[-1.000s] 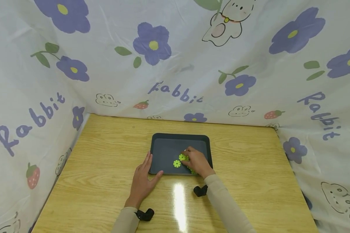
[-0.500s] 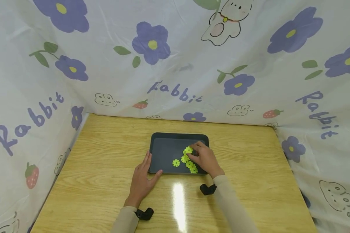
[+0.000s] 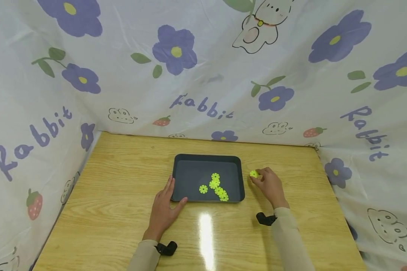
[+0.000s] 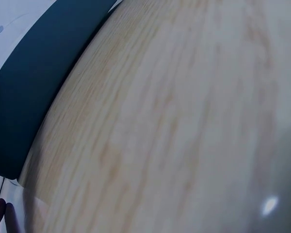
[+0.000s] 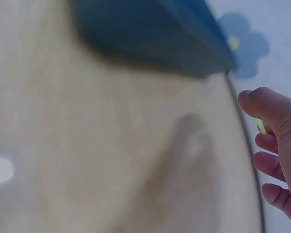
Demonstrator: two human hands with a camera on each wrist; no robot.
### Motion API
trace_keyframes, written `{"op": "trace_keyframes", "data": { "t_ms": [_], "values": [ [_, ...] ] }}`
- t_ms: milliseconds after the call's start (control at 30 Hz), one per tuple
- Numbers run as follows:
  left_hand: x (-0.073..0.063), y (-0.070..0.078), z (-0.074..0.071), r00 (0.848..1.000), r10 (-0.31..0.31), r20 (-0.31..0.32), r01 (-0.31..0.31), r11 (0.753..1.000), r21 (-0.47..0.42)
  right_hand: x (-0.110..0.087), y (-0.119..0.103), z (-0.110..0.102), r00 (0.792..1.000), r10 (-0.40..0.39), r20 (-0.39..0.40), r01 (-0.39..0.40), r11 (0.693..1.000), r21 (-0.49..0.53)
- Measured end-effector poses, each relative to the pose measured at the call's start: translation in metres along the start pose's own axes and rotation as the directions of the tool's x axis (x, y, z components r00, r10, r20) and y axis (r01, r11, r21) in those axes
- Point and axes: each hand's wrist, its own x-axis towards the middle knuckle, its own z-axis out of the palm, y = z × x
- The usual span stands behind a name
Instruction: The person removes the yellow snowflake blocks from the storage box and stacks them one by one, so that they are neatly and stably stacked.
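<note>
Disc (image 3: 253, 174) beyond tray's (image 3: 190, 171) right edge
I see right hand (image 3: 270, 186) pinching it, tray-side; left hand (image 3: 162, 210), fingers extended, touches left edge.

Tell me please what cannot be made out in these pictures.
Held disc, head view: partly covered by the right grip; right wrist view shows only a sliver.
Clustered discs, head view: too small and overlapping for an exact count.
Tray, left wrist view: cut off by the edges; its wall hides the inside.
Left grip, left wrist view: mostly beyond the left edge.
</note>
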Motion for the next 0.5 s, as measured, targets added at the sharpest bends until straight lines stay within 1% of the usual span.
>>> {"op": "trace_keyframes", "data": {
  "t_ms": [67,133,300,500],
  "values": [
    [0.000,-0.001,-0.001,1.000,-0.002,0.004,0.002,1.000,0.002,-0.006,0.008,0.003,0.998,0.043,0.049,-0.042,0.999,-0.012],
    [0.000,-0.001,-0.001,1.000,-0.006,0.009,0.006,1.000,0.002,-0.009,0.014,0.007,0.995,0.061,0.077,-0.060,0.998,-0.019],
    [0.001,-0.001,0.000,1.000,-0.016,0.015,0.016,1.000,-0.006,-0.014,0.021,0.011,0.993,0.074,0.087,-0.073,0.997,-0.020],
    [0.001,-0.002,0.001,1.000,-0.013,0.012,0.013,1.000,-0.003,-0.019,0.026,0.011,0.982,0.135,0.130,-0.139,0.990,0.025]
  ]
}}
